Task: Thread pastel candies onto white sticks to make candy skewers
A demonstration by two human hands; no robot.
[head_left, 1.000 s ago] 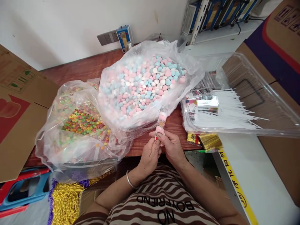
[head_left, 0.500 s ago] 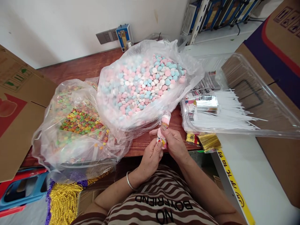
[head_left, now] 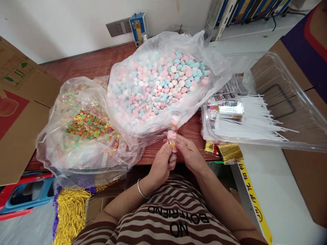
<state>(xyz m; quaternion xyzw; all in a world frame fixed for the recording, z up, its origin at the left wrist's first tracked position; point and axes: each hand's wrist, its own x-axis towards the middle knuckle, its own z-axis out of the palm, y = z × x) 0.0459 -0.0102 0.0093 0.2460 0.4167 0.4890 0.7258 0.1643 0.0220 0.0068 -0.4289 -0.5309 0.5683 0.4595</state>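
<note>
Left hand (head_left: 160,164) and right hand (head_left: 192,154) hold packet (head_left: 172,135) beside candy bag (head_left: 217,69); second bag (head_left: 55,136) at left, tray (head_left: 288,102) at right.

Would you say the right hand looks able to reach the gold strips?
Probably yes: nothing visible stands between the right hand and the gold strips, though it holds the packet.

Mostly pink packet (head_left: 172,135); pink, blue and white candies (head_left: 166,89); brown-striped shirt (head_left: 143,223)

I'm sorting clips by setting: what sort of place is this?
Probably a small packing workroom: a big plastic bag of pastel, candy-like pieces, a clear tray of white sticks, and a cardboard box at left.
</note>
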